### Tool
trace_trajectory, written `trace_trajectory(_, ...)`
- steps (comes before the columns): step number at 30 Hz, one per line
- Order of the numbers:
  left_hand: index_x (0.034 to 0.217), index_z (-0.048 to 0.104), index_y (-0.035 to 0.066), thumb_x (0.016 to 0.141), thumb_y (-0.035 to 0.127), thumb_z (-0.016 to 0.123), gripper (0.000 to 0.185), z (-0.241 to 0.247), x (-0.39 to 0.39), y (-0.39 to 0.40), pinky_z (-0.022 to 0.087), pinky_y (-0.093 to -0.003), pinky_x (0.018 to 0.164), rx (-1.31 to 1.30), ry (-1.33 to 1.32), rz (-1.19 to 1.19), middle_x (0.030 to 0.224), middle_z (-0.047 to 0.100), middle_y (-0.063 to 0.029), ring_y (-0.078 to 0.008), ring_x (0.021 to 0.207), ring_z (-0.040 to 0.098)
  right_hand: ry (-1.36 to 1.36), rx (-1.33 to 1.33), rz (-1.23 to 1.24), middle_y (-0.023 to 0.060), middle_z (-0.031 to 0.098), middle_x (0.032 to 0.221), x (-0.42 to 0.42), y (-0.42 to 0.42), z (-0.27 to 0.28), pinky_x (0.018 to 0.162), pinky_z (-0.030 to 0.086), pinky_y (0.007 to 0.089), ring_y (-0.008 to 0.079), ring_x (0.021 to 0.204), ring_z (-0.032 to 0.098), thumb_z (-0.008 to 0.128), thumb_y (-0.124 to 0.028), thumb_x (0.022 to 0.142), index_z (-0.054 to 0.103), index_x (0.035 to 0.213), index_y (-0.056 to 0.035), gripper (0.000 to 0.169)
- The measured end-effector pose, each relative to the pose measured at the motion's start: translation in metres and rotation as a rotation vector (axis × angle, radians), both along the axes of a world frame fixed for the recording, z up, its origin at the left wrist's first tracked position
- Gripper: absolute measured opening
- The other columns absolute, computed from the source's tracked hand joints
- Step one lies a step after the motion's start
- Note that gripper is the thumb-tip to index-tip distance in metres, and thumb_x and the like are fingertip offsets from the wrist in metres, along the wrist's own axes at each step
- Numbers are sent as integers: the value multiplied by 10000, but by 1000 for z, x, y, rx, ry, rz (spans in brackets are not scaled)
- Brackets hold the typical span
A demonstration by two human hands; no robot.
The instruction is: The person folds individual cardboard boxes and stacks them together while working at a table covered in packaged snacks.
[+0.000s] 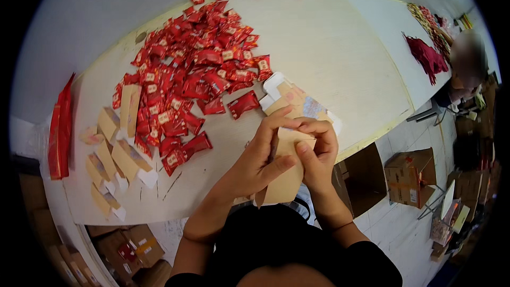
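Note:
Near the table's front edge, my left hand (265, 155) and my right hand (318, 151) both grip one tan paperboard box (285, 181), its long side tilted towards me. My fingers are at its upper end. Just beyond my hands lie flat printed carton blanks (295, 99) with white flaps. A large heap of small red wrapped packets (199, 59) spreads over the table's left half. Several tan cartons with white flaps (129, 159) lie at the heap's lower left, one of them (130, 107) against the packets.
A red bag (60, 131) stands at the table's left end. At the far right, dark red strings (427, 54) lie on the table near another person (458, 75). Cardboard boxes (410, 177) stand on the floor at right, and more (145, 243) lie below the table at left.

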State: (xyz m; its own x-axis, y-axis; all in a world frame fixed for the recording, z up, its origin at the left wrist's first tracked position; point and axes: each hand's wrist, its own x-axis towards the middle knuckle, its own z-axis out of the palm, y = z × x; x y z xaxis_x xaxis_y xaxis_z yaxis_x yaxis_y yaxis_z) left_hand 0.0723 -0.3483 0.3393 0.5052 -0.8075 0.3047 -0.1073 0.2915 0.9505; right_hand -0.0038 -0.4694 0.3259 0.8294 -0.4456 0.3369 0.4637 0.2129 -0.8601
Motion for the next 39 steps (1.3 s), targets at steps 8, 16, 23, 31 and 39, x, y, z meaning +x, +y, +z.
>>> trace_trajectory(8,1282,280,44,871,275,582,561,-10,-4,4,372,-248,722,30,-44,89,1001,433,-77,-112,805,429,95,37,47,145,573,1056,1,-1,1,881,406,303,180,983,537,585,-80,830,530,977,2,177)
trace_trajectory(16,1178,349,66,905,282,514,386,-10,1,6,205,-400,1043,29,-10,-25,1414,157,-250,-278,1321,203,141,219,154,142,588,1020,4,-2,1,846,424,290,156,934,552,557,-63,851,489,854,-25,79)
trace_trajectory(23,1159,370,57,905,298,509,376,-13,-1,13,252,-373,1024,10,25,42,1396,233,-241,-256,1294,273,78,75,146,174,562,1071,1,4,-8,870,416,299,184,995,538,512,-50,876,498,890,-6,48)
trace_trajectory(31,1315,275,53,870,167,547,534,13,29,112,536,-372,676,88,420,657,1185,498,-160,-236,783,624,127,-132,69,187,412,1292,-3,29,-13,976,316,377,274,1223,377,510,-147,857,429,1241,7,422)
trace_trajectory(39,1351,318,47,849,274,575,608,9,87,292,172,-393,1074,1172,-755,1522,1393,313,-163,-278,1321,231,541,-1276,-476,173,447,1241,-1,-38,-33,946,317,425,328,1150,412,754,-284,638,426,1231,-21,727)
